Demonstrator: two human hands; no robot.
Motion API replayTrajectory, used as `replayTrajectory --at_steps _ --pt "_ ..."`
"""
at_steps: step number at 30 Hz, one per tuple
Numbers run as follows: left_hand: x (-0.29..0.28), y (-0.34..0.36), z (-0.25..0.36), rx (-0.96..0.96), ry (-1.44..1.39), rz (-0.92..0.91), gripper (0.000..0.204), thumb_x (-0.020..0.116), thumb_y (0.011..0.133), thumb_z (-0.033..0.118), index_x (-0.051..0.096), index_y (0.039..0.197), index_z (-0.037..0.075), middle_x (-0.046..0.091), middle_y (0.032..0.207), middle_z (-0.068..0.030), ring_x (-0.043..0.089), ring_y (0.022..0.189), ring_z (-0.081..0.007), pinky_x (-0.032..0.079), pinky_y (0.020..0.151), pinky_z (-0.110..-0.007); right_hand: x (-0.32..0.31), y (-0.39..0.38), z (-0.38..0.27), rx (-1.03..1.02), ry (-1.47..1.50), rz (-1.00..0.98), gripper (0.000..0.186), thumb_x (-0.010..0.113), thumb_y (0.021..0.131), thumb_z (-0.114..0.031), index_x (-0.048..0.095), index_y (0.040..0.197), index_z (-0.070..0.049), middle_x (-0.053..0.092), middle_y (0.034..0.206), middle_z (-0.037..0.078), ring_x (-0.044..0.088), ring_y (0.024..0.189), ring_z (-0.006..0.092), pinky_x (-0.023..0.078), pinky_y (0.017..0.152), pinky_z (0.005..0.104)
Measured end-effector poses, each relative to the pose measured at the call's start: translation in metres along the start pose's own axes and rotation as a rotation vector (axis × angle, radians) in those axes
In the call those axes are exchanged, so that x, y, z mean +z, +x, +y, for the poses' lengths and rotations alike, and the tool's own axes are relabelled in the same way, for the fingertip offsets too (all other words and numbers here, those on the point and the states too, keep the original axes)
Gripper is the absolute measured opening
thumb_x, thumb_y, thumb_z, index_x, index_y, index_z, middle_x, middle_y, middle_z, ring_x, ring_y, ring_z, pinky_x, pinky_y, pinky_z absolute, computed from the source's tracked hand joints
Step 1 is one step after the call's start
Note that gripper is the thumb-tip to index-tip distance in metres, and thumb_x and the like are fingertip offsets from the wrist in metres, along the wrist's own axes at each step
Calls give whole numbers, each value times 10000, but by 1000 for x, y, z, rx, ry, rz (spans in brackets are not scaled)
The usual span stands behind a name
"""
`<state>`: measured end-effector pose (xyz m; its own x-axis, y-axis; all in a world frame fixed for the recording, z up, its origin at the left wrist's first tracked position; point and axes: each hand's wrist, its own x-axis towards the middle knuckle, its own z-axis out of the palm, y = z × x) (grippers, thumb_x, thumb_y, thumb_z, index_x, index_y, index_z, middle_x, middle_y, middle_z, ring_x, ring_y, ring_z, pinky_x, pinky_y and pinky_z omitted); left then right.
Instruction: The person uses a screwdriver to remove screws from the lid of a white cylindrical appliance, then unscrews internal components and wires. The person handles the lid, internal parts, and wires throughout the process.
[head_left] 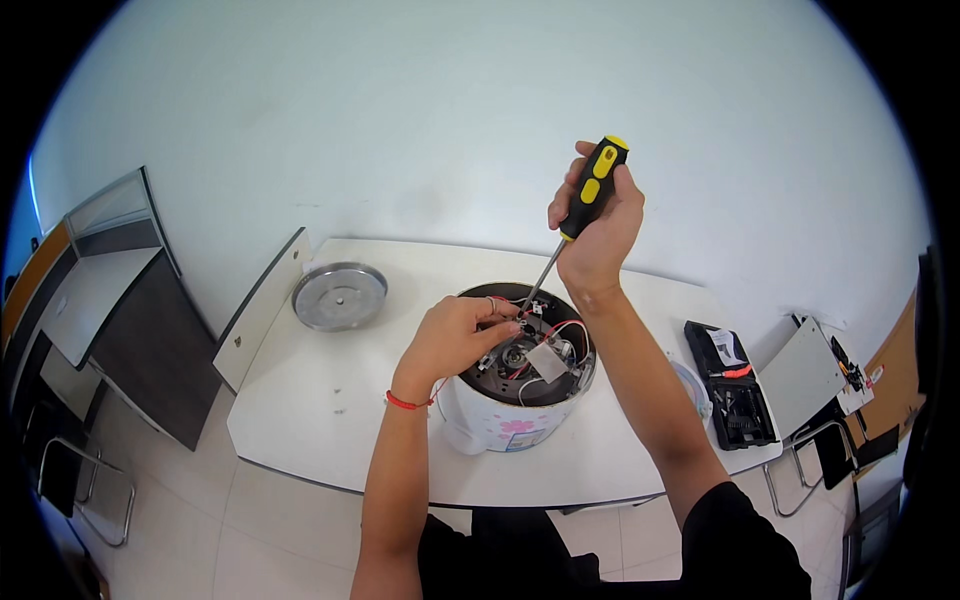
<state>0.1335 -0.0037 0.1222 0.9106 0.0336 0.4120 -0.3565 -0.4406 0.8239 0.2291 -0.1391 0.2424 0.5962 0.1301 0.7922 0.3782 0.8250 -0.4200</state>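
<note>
My right hand [608, 230] grips the black and yellow handle of a screwdriver [590, 190]. Its steel shaft slants down into the open base of what looks like an upturned rice cooker [500, 425], white with pink flowers. Inside the dark rim show red and white wires, metal brackets and a pale flat piece [545, 362]. My left hand [455, 335], with a red cord at the wrist, reaches over the left rim. Its thumb and fingers close together beside the screwdriver tip; whatever they pinch is too small to make out.
On the white table [300, 440], a round metal cover [340, 297] lies at the back left. Small screws [338, 410] lie on the left part. An open black tool case [730, 390] sits at the right edge, beside a partly hidden round clear item [692, 385]. A wall stands behind.
</note>
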Motion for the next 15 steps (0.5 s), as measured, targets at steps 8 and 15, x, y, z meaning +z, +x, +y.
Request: replayTrajectory --at_steps 8,15 --pt "-1 -1 2 -33 -4 -5 272 759 926 155 764 1143 -9 799 956 -112 734 869 -134 552 802 -275 1 4 2 15 -58 23 424 462 1055 -376 528 1212 13 582 866 66 499 484 138 414 445 289" --pt "-1 -1 1 -40 -7 12 248 768 910 172 779 1106 21 796 930 -112 737 856 -151 548 789 -279 3 -2 4 -19 -386 40 394 449 1036 -357 591 949 0 555 677 84 517 502 156 441 477 310"
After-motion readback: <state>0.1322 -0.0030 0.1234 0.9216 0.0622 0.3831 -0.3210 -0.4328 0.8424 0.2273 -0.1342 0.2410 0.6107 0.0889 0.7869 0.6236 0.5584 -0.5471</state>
